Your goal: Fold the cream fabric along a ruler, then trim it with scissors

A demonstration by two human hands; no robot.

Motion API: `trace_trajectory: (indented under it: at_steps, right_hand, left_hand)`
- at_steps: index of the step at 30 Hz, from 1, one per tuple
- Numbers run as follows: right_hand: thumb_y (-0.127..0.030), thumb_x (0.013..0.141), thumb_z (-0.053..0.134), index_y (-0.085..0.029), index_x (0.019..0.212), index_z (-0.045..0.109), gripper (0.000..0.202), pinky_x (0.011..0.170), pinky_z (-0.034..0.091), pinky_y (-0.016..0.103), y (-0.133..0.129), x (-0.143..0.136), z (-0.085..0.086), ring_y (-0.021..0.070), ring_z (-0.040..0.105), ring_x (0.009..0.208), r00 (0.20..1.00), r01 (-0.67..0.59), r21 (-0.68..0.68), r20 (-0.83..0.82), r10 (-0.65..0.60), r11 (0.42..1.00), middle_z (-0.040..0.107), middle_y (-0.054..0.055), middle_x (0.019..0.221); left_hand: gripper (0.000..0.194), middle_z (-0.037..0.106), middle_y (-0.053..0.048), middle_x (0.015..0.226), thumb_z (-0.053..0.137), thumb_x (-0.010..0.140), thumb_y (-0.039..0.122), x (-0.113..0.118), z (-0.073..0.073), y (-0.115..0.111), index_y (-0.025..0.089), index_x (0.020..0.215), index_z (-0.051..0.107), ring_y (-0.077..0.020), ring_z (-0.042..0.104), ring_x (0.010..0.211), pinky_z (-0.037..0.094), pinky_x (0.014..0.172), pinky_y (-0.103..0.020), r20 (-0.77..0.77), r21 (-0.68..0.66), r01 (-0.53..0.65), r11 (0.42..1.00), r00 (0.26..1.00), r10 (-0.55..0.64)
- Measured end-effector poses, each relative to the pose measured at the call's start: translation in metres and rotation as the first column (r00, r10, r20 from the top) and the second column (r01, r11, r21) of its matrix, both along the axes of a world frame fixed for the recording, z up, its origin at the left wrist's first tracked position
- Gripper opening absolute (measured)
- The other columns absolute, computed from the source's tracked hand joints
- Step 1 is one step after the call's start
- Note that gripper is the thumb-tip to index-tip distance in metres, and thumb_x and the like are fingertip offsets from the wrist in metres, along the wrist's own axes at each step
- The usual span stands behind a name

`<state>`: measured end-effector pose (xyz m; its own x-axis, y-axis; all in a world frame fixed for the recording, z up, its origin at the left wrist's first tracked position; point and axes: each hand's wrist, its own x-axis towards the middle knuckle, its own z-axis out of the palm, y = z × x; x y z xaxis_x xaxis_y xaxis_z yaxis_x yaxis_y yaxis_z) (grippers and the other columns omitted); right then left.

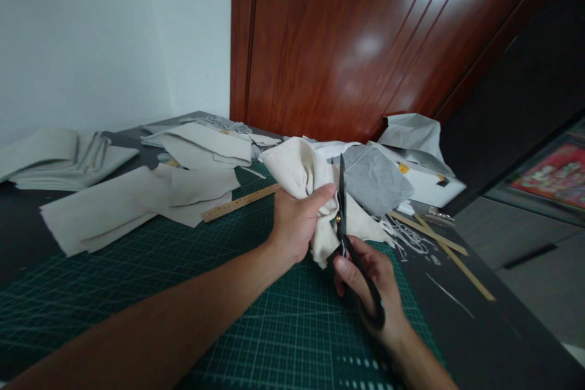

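Observation:
My left hand [297, 219] is closed around a bunched piece of cream fabric [297, 167], thumb on top, above the green cutting mat [237, 317]. In my right hand [372, 280] is a pair of black-handled scissors [342, 195], its dark blades pointing up and away along the fabric's right side. The blades touch or lie very near the cloth beside my left thumb; whether fabric is between them I cannot tell. Part of the cream fabric hangs below my left hand. A wooden ruler [240, 202] lies on the mat left of that hand.
Cut fabric pieces [114, 207] and a folded fabric stack [59, 158] lie at the left. Grey cloth [375, 180] and a white box [434, 186] are at the back right. Wooden strips [461, 268] and thread scraps [411, 241] lie on the right. A wooden door [329, 42] stands behind.

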<state>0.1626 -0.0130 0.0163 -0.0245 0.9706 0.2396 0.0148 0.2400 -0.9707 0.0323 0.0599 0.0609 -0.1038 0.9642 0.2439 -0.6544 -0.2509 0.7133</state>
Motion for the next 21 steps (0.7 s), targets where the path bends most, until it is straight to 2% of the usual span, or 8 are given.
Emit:
trace_trajectory:
  at_steps: [7,15,21]
  right_hand:
    - [-0.045,0.074,0.095,-0.019,0.091,0.077,0.037,0.045,0.042,0.019,0.0016,0.0009,0.0013,0.0104,0.047,0.051,0.999,-0.034,0.006,0.01,0.034,0.999,0.058,-0.005,0.06]
    - [-0.055,0.081,0.088,-0.019,0.084,0.071,0.041,0.049,0.046,0.023,0.0033,0.0,0.0003,0.0131,0.052,0.056,0.996,-0.084,0.032,0.033,0.083,0.996,0.062,-0.001,0.068]
    - [-0.055,0.084,0.087,-0.019,0.089,0.072,0.04,0.052,0.048,0.025,0.0019,-0.0008,0.0012,0.0139,0.054,0.058,0.994,-0.104,0.043,0.026,0.102,0.994,0.064,0.0,0.07]
  left_hand:
    - [0.041,0.08,-0.007,0.101,0.094,0.066,0.023,-0.0003,0.0024,0.0003,0.013,0.103,0.079,-0.0182,0.072,0.082,0.059,0.08,-0.033,0.053,-0.043,0.049,0.998,0.997,-0.047]
    - [0.044,0.08,-0.008,0.095,0.095,0.064,0.025,0.0004,-0.0001,0.0026,0.012,0.101,0.076,-0.0182,0.072,0.076,0.058,0.076,-0.033,0.095,-0.085,0.096,0.992,0.992,-0.088]
    - [0.036,0.08,-0.009,0.09,0.094,0.065,0.026,0.0003,0.0004,0.0027,0.011,0.092,0.076,-0.0197,0.073,0.075,0.058,0.075,-0.034,0.091,-0.099,0.094,0.991,0.992,-0.085]
